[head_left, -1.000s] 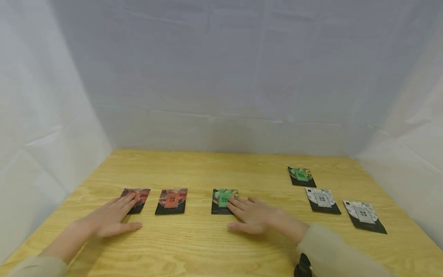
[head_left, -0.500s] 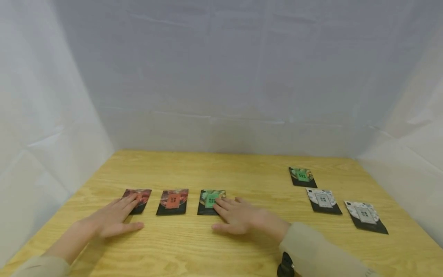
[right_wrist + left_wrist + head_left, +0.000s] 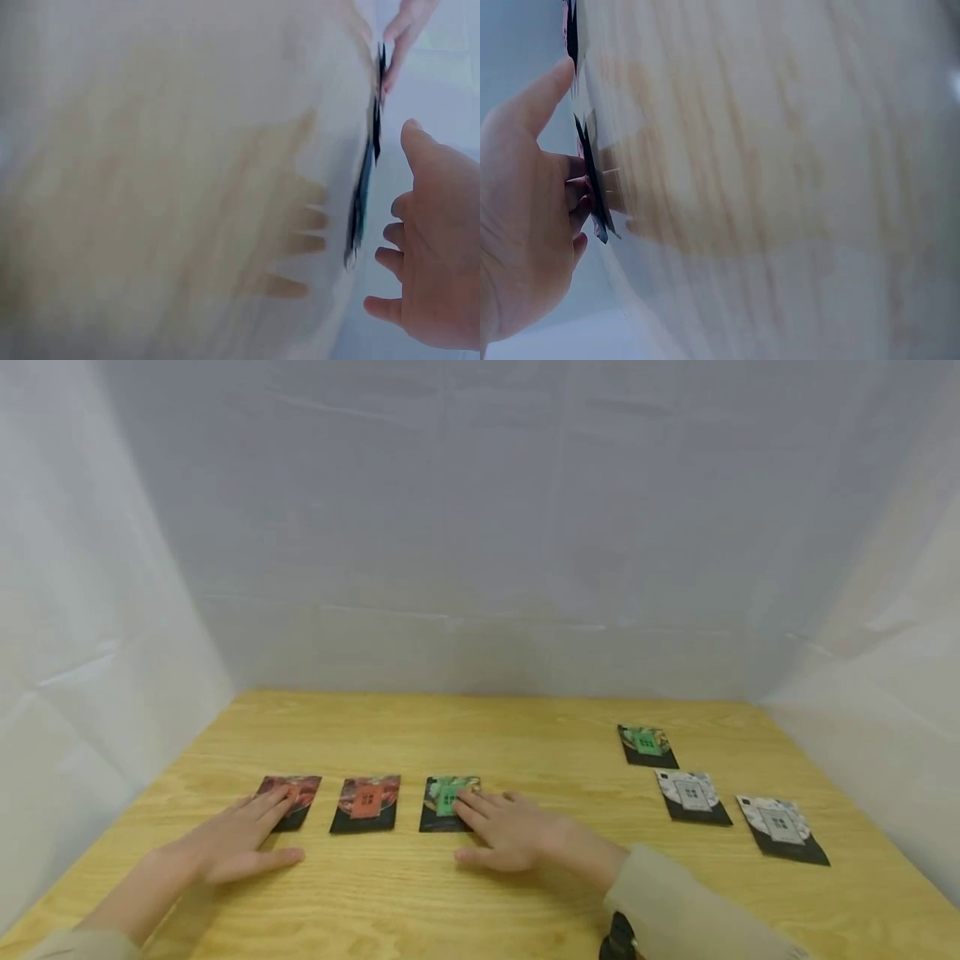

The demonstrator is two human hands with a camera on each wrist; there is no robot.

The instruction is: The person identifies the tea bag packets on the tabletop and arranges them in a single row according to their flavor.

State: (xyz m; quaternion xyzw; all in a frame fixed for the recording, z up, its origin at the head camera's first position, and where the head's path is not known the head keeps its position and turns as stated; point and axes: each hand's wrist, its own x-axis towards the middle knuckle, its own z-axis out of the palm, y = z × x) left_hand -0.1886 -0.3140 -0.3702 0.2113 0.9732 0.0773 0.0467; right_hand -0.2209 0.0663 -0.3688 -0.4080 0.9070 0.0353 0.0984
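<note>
My left hand (image 3: 232, 839) lies with straight fingers over a red-labelled flat packet (image 3: 305, 808) at the left of the row. In the left wrist view, its fingertips are right at that packet (image 3: 592, 176). A second red-labelled packet (image 3: 366, 802) lies between my hands. The fingers of my right hand (image 3: 506, 833) are extended and spread, overlapping the right side of a green-labelled packet (image 3: 437, 814) in the head view. From the right wrist, a gap shows between those fingers and the green packet (image 3: 362, 199). All three packets have black lower parts and form a row.
Another green-labelled packet (image 3: 648, 746) lies towards the back right of the wooden table (image 3: 375, 893). Two white-patterned packets (image 3: 693, 795) (image 3: 782, 828) lie at the right, angled. White sheeting (image 3: 480, 527) encloses the back and sides.
The green-labelled packet has slid left with my right hand, closer to the middle red-labelled packet. My left hand has stayed on its packet. The head view has shifted slightly.
</note>
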